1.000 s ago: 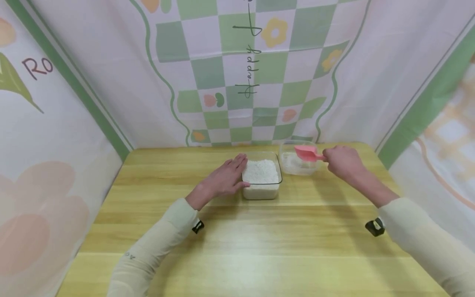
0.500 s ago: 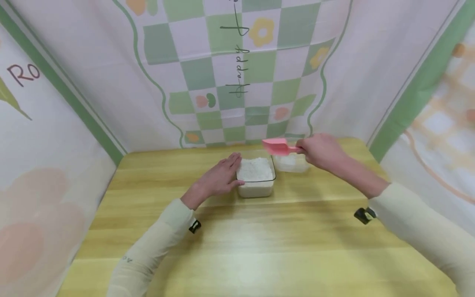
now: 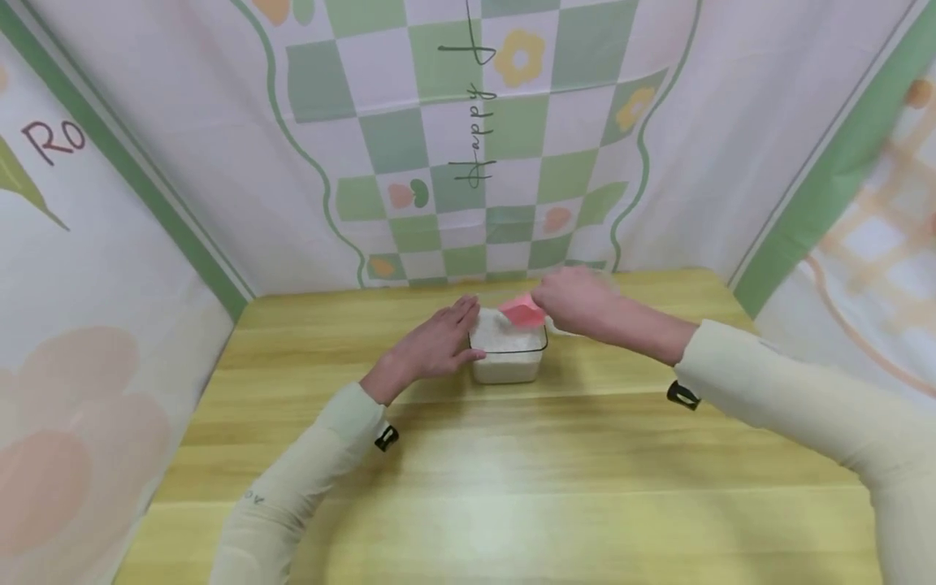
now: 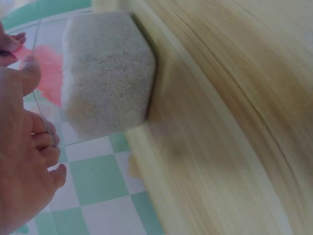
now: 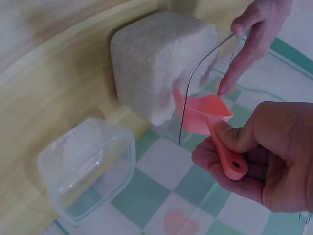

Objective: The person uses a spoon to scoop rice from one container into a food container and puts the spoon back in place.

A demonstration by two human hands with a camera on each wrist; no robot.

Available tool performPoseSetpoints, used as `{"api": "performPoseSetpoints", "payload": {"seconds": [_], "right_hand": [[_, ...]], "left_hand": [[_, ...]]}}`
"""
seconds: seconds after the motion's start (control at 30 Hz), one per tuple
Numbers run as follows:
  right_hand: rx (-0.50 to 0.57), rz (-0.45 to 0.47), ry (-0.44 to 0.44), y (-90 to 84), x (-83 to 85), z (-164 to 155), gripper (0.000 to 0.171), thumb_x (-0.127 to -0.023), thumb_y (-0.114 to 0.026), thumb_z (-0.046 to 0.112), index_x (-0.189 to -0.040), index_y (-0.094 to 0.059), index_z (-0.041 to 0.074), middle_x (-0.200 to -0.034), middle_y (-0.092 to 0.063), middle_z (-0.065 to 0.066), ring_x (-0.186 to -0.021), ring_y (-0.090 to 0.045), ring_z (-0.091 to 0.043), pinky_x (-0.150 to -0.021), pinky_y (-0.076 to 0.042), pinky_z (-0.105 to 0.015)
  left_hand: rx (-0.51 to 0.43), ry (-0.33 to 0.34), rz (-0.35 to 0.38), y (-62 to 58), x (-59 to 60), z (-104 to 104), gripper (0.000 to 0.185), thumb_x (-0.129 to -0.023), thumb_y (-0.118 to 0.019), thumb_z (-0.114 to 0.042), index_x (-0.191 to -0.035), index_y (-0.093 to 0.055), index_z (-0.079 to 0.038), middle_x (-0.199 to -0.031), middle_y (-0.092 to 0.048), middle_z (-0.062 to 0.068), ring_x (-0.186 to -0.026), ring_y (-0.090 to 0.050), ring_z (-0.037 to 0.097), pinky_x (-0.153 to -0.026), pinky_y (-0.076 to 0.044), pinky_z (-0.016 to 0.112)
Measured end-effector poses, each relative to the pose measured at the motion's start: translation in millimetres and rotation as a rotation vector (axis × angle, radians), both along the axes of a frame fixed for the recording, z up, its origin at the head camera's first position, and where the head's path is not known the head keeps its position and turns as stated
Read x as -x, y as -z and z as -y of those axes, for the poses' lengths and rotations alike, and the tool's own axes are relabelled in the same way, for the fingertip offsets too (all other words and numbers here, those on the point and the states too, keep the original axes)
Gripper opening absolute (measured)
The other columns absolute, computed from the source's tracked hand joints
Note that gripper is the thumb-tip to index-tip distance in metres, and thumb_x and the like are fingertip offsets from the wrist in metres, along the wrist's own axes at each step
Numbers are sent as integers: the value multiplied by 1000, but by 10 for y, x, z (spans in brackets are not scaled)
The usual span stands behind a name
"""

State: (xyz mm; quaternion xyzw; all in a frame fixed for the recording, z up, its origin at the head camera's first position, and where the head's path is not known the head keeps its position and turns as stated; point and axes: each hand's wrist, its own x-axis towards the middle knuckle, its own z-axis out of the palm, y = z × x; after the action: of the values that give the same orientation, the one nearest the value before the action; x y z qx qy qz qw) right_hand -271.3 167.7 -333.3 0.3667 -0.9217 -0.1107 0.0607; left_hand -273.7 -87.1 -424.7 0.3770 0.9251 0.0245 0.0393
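A clear square container full of white rice [image 3: 507, 353] [image 4: 107, 73] [image 5: 161, 63] stands near the far middle of the wooden table [image 3: 468, 455]. My left hand [image 3: 439, 345] rests flat against its left wall, fingers straight [image 4: 29, 161]. My right hand [image 3: 578, 302] [image 5: 259, 156] grips the handle of a pink scoop [image 3: 521, 311] [image 5: 208, 120], whose bowl dips over the container's right rim into the rice. A smaller clear tub with a little rice [image 5: 85, 166] sits just right of the container, mostly hidden behind my right hand in the head view.
Pastel checkered cloth walls [image 3: 475, 146] close in the table at the back and both sides. The near half of the table is bare wood.
My right hand carried the pink scoop leftward from above the small tub to the rice container. The left hand stayed against the container's side.
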Motion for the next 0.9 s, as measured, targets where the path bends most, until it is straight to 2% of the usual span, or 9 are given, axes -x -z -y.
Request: {"api": "performPoseSetpoints", "payload": {"seconds": [0.13, 0.23, 0.37, 0.47, 0.6, 0.77, 0.83, 0.9], "right_hand": [[-6, 45, -6, -6, -42, 115, 19, -78, -64, -6, -66, -58, 8, -64, -60, -7, -58, -56, -25, -52, -52, -41], [-17, 145, 30, -18, -36, 166, 16, -79, -63, -2, -68, -58, 7, -62, -58, -6, -59, -58, -25, -54, -53, -39], [15, 377, 115, -15, 29, 152, 30, -87, -65, 7, -57, -62, 9, -51, -62, -1, -50, -60, -17, -53, -53, -29], [116, 568, 164, 13, 109, 101, 39, -90, -65, 10, -51, -68, 10, -49, -66, 0, -45, -62, -13, -53, -52, -22], [277, 783, 231, 101, 208, 17, 37, -89, -59, 0, -53, -66, 4, -55, -69, -3, -48, -64, -12, -50, -49, -20], [424, 1009, 331, 191, 243, -70, 25, -90, -52, -6, -74, -71, -8, -63, -70, -7, -56, -66, -12, -53, -52, -21], [456, 1062, 351, 211, 251, -95, 23, -90, -51, -6, -87, -74, -10, -66, -70, -6, -58, -66, -11, -56, -55, -22], [487, 1098, 358, 220, 263, -110, 23, -92, -51, -4, -92, -73, -12, -66, -70, -5, -59, -65, -10, -57, -56, -21]], "left_hand": [[1, 1, 5, -17, 0, -3, 83, -104, -37, -55, -158, -12, 3, -167, -9, 19, -156, -8, 29, -126, -20, 44], [7, 0, 4, -25, -1, -3, 83, -104, -37, -54, -158, -12, 3, -167, -9, 19, -156, -9, 29, -126, -20, 44], [14, 2, -1, -22, -2, -3, 83, -104, -37, -54, -157, -12, 4, -167, -10, 20, -156, -9, 30, -126, -21, 45], [21, 2, 4, -23, 0, 5, 83, -104, -37, -55, -157, -12, 4, -167, -9, 20, -156, -8, 30, -126, -21, 45], [24, 4, 10, -35, 2, 3, 83, -104, -36, -55, -158, -12, 4, -167, -8, 20, -156, -8, 29, -126, -20, 44], [37, 7, 20, -33, 1, -11, 83, -104, -35, -56, -158, -10, 3, -168, -7, 18, -157, -6, 28, -126, -20, 44], [47, 0, 26, -30, 0, -4, 83, -104, -34, -56, -159, -10, 2, -168, -5, 17, -157, -4, 28, -126, -19, 44], [49, -7, 20, -32, 1, 9, 83, -104, -34, -56, -159, -10, 2, -168, -5, 17, -157, -4, 27, -126, -20, 44]]}}
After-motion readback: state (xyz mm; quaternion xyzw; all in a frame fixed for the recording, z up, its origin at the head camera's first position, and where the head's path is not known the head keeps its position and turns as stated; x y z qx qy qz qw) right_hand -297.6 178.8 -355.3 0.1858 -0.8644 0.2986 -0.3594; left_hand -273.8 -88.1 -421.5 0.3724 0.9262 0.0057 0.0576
